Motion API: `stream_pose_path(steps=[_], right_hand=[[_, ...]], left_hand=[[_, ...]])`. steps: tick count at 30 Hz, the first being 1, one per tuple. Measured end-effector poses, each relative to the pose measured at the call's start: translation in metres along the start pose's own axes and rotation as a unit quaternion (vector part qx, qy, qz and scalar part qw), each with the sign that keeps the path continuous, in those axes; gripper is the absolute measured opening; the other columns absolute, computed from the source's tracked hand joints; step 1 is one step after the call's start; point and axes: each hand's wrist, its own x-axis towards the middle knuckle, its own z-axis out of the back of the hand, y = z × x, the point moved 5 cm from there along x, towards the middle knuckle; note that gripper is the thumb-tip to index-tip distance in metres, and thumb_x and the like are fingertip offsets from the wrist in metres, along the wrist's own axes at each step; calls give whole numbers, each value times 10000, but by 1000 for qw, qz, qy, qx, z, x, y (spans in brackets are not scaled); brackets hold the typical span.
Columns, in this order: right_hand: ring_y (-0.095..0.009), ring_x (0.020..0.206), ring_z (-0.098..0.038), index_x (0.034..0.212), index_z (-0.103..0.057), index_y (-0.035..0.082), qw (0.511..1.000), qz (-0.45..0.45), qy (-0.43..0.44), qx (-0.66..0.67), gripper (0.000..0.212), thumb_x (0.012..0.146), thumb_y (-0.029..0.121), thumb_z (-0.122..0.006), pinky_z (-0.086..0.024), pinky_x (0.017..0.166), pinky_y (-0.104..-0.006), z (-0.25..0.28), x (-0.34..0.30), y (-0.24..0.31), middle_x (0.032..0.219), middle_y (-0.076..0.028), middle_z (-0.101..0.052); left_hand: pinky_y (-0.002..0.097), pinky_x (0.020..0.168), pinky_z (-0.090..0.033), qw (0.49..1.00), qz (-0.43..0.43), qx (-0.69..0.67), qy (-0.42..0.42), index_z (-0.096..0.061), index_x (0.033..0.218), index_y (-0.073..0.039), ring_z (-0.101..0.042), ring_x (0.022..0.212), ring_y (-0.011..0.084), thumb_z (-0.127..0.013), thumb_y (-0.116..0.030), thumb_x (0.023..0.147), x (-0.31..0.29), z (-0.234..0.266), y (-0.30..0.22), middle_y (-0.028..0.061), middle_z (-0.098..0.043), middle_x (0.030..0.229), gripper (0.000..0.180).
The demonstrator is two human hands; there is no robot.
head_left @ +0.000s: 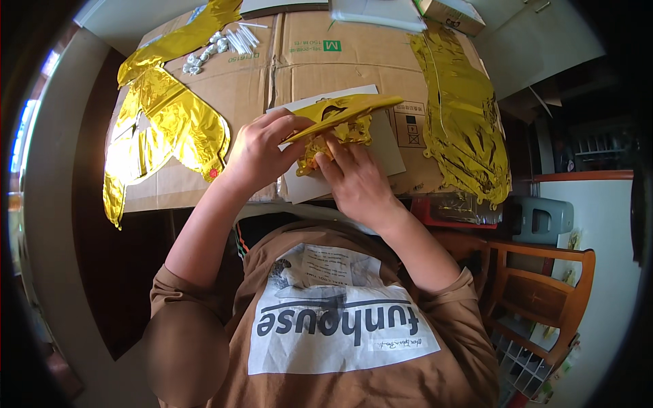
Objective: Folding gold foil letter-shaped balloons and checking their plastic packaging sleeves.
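A folded gold foil balloon [360,111] is raised over a white sheet [382,146]. My left hand [262,146] pinches its left end, fingers bent over the upper edge and thumb beneath. Under the lifted fold, crinkled layers of the same foil lie against the sheet. My right hand [360,178] reaches in from the near side, its thumb and index finger gripping these lower layers. Part of the right fingertips is hidden by the foil.
A cardboard sheet [299,71] covers the table. Gold foil balloons lie at the left [180,119] and right [466,115]. White sticks [243,41] and small silvery-white pieces [196,62] sit far left. A wooden chair [537,292] and grey stool [544,219] stand at right.
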Motion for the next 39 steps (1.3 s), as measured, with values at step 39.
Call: stream_pose_path(steps=[39], right_hand=[[-262, 776, -676, 909, -704, 29, 970, -60, -186, 145, 94, 833, 79, -728, -538, 742, -382, 75, -19, 10, 915, -92, -709]], left_hand=[[380, 836, -562, 953, -209, 187, 115, -695, 1038, -95, -690, 886, 223, -749, -172, 807, -33, -24, -8, 36, -632, 922, 250]])
